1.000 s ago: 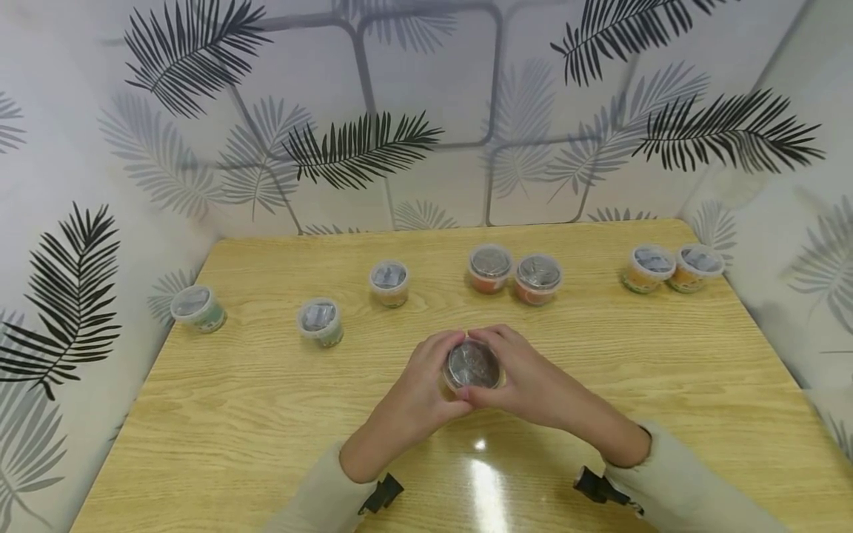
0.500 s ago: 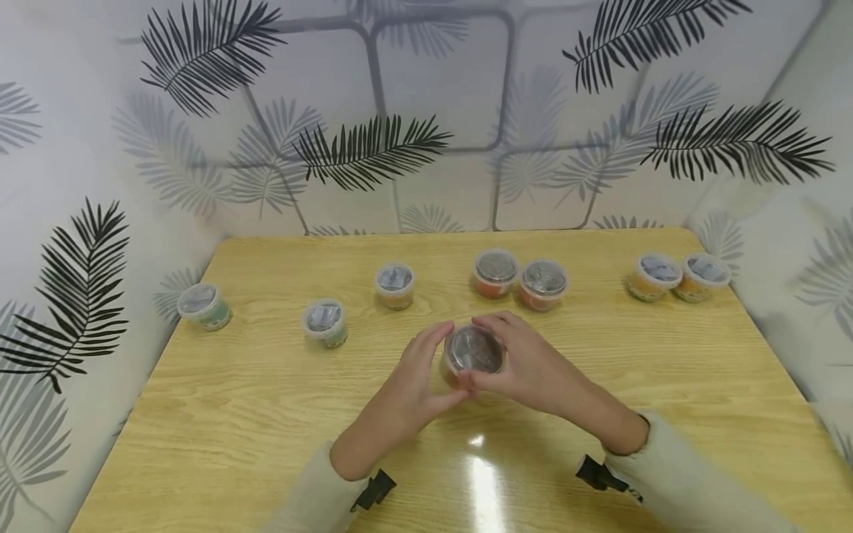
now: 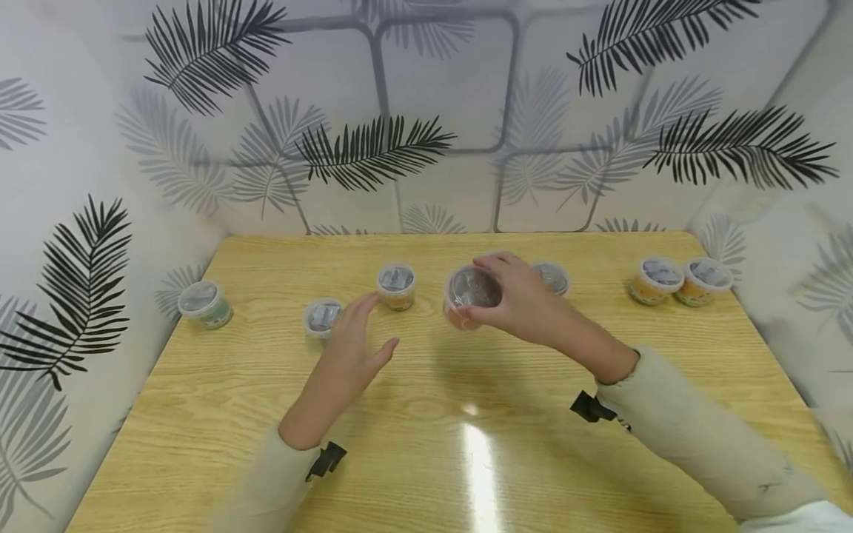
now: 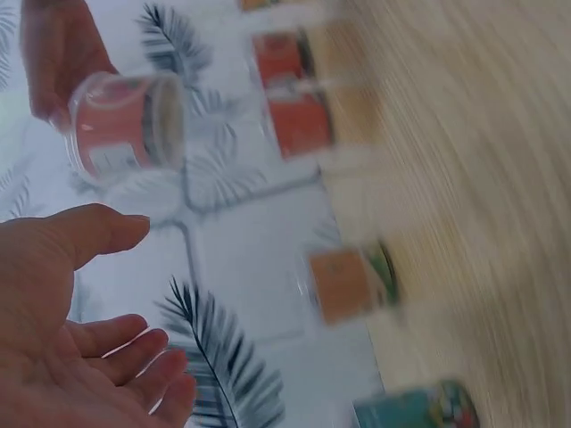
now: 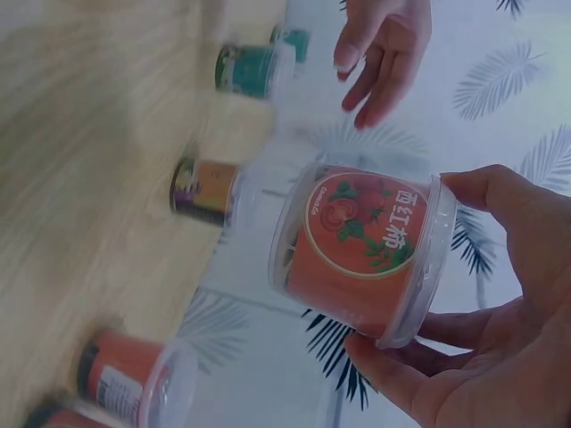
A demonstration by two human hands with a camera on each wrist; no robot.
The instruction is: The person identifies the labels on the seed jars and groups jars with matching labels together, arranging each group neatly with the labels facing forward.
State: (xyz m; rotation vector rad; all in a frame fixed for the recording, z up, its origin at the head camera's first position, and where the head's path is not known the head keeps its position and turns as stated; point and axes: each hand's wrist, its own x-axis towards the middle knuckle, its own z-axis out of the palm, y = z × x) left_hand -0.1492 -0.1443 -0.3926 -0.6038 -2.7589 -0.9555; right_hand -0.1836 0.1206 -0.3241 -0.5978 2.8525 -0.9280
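Note:
My right hand (image 3: 523,300) grips a clear-lidded plastic tub (image 3: 474,287) by its rim, held up above the table. In the right wrist view the tub (image 5: 361,250) shows a red label with a tomato on it; fingers and thumb hold the lid end. Apart from it, to the left, is my left hand (image 3: 343,363), its fingers extended and nothing in them. That hand overlaps a green-labelled tub (image 3: 321,317) in the head view. A red tub (image 3: 552,275) stands behind the right hand, and a second red one is mostly hidden there.
On the wooden table (image 3: 413,459) a small orange-labelled tub (image 3: 396,287) stands near the middle. Another green tub (image 3: 205,305) is at the far left. Two orange tubs (image 3: 656,281) stand side by side at the right. Leaf-patterned wall (image 3: 440,89) encloses the table's back and sides.
Both hands were round the tomato tub. The left hand has let go and moved left; the right hand has carried the tub up and away toward the back.

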